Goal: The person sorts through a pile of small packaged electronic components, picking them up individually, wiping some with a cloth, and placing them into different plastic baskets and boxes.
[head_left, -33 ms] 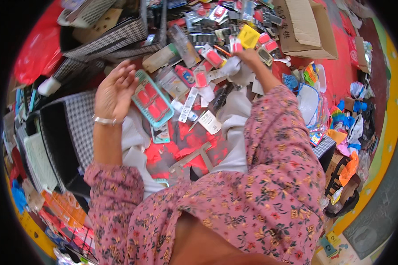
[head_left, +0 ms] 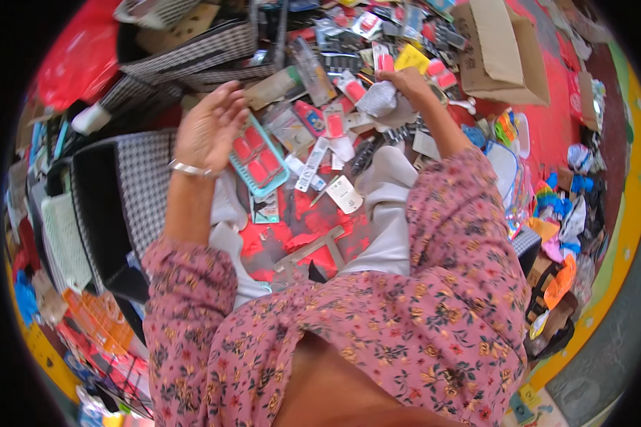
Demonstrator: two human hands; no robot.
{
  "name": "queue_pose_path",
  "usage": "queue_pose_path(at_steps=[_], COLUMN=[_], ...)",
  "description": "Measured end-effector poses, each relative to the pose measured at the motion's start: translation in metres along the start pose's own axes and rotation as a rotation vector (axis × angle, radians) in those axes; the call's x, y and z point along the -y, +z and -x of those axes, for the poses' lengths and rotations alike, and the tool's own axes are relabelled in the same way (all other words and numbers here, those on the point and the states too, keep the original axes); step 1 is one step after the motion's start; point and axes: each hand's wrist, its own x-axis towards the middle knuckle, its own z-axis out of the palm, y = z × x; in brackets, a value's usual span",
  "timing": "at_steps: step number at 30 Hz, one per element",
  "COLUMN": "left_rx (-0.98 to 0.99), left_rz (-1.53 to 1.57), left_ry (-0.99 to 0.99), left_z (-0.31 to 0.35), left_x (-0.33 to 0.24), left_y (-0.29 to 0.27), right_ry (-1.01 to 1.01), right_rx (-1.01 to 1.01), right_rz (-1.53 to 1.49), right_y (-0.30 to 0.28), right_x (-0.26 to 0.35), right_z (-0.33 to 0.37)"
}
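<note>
Pinches a red pack point(head_left: 383, 60) by its lower end, seemingly between thumb and fingers of the right hand point(head_left: 408, 82), out toward 1 o'clock. Holds the left hand point(head_left: 212, 127) open and empty at about half past 10, with fingers loosely curled. Has the tray point(head_left: 269, 189) just beside that hand, on its 4 o'clock side, with more red packs point(head_left: 262, 171) lying inside. Cannot tell of any contact with its rim.

Probably best to keep the pinch firm yet light, to avoid bending the packaging. Watch for the yellow card point(head_left: 413, 58), close by at the pack's 3 o'clock, and for the crowded pile point(head_left: 331, 62) around 12. Better to raise straight up than to drag, so as not to snag neighbours. Stay clear of the box point(head_left: 490, 80) toward 2 o'clock. Steady the tray lightly, if touching it at all, to avoid tipping.
</note>
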Motion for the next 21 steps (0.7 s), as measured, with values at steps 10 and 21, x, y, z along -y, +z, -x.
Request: queue_pose_path(at_steps=[10, 21], left_rx=[0.382, 0.342], left_rz=[-0.019, 0.090], left_ry=[0.044, -0.108], left_z=[0.007, 0.018], left_x=[0.045, 0.043], left_y=[0.037, 0.014], right_ry=[-0.707, -1.171], right_rx=[-0.208, -0.660], right_rz=[0.337, -0.111], right_y=[0.082, 0.073], right_x=[0.153, 0.164], right_z=[0.199, 0.222])
